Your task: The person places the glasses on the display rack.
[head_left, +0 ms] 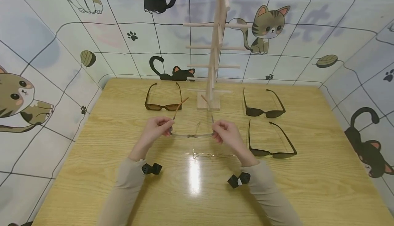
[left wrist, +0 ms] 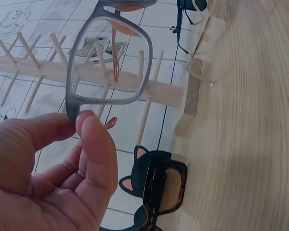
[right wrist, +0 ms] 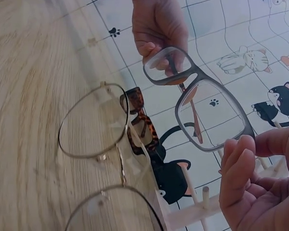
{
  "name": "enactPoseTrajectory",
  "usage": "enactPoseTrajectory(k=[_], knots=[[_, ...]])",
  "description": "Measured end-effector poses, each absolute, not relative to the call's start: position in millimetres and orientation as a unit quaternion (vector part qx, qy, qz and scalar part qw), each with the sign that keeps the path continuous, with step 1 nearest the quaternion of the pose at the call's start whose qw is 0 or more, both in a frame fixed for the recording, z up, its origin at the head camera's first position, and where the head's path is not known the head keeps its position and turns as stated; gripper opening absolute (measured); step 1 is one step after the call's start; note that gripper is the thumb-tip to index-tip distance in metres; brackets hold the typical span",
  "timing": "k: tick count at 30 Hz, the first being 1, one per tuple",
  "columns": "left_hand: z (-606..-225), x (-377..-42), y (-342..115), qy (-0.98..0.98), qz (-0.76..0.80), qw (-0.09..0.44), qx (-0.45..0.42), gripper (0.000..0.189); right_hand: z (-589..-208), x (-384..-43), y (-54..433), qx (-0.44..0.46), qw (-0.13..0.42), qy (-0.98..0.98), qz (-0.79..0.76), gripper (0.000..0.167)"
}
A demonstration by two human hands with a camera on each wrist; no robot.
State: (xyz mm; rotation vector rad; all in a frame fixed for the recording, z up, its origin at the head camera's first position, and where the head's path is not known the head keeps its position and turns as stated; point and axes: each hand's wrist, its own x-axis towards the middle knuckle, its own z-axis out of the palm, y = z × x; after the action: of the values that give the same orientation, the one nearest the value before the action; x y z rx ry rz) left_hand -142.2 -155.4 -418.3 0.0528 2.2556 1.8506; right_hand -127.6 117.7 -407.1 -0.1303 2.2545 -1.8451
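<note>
Both hands hold one pair of grey-framed eyeglasses [head_left: 191, 136] with clear lenses and orange-brown temple tips, raised above the table with the temples unfolded and pointing away. My left hand [head_left: 158, 127] pinches the left hinge corner between thumb and fingers. At the opposite corner, my right hand [head_left: 227, 132] pinches the frame the same way. In the right wrist view the grey frame [right wrist: 197, 79] spans from one hand to the other. Below it on the table lie thin gold-rimmed eyeglasses [head_left: 212, 155], partly covered by the right hand in the head view.
A wooden display stand [head_left: 213, 54] with several pairs of pegs rises at the table's back. Tortoiseshell sunglasses [head_left: 163, 107] sit left of its base. Two dark sunglasses, one farther back [head_left: 265, 113] and one nearer [head_left: 272, 153], lie on the right. Cat-print walls [head_left: 307, 41] border the table [head_left: 101, 143].
</note>
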Motion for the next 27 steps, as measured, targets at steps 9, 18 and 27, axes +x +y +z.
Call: enactPoseTrajectory(k=[9,18,27], knots=[[-411,-150,-134,0.763,0.638,0.104,0.027,0.024,-403,-130,135,-0.033,0.1,0.777,-0.621,0.021],[-409,-159,-122,0.756,0.646,0.107,0.013,0.025,-401,-135,145,-0.021,0.098,0.781,-0.617,0.022],[-406,-171,-114,0.736,0.667,0.115,-0.001,0.021,-398,-146,151,-0.021,0.091,0.786,-0.611,0.023]])
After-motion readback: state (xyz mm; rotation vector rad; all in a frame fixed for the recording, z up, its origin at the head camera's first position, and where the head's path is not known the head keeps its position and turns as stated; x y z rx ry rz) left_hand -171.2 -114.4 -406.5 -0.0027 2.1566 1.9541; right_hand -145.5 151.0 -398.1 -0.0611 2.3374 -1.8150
